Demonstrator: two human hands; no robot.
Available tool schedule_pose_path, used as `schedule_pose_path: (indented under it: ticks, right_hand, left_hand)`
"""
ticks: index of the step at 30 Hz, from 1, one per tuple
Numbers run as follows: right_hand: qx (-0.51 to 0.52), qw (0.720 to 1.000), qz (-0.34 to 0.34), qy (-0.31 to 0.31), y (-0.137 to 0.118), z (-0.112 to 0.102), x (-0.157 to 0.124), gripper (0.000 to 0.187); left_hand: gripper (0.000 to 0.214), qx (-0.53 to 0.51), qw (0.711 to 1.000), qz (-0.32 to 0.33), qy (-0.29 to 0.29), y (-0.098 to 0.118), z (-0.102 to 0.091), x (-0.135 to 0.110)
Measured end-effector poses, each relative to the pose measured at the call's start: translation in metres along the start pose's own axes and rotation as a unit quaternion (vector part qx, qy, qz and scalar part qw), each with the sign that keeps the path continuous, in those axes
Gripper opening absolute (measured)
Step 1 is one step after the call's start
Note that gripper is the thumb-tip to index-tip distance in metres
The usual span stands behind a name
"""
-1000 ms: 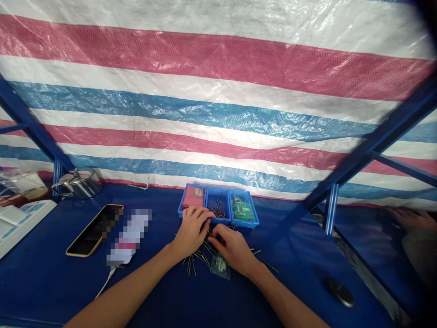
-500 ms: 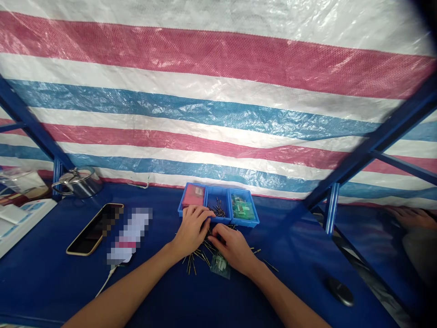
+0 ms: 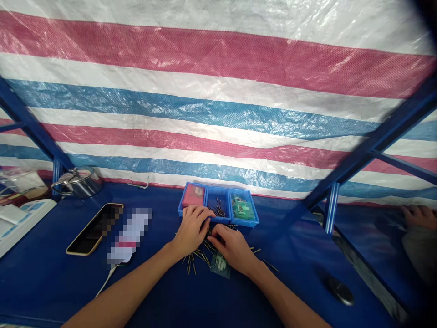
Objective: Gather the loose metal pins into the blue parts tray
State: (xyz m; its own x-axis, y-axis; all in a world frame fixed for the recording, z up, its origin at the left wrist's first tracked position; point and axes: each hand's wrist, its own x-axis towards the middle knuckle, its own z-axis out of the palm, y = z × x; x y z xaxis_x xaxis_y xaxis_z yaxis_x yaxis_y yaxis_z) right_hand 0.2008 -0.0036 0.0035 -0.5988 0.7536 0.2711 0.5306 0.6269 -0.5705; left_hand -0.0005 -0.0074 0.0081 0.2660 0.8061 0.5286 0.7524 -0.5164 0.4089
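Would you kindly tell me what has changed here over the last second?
Very little. The left hand edged slightly right along the front of the blue trays; a co-worker's hand at far right drew back rightward. The right hand stayed on the scattered pins, no grasp or release shows, and the phone kept its place.

No writing, brand or number can be read anywhere. The white, pink-banded packet (image 3: 131, 234) on the blue counter (image 3: 51, 278) is blurred out, as is the far end of the gold-edged phone (image 3: 94, 229) with its dark screen. The blue print on the white box (image 3: 20, 223) at the left edge is too small to make out.
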Motion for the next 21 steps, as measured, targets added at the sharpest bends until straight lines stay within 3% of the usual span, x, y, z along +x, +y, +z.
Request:
schedule_pose_path:
  ticks: [21]
  right_hand:
    - [-0.006, 1.0, 0.001, 0.001, -0.0014, -0.0011, -0.0002, 0.021]
  left_hand:
    - [0.026, -0.009, 1.0, -0.001, -0.002, 0.0009, -0.0018, 0.0006]
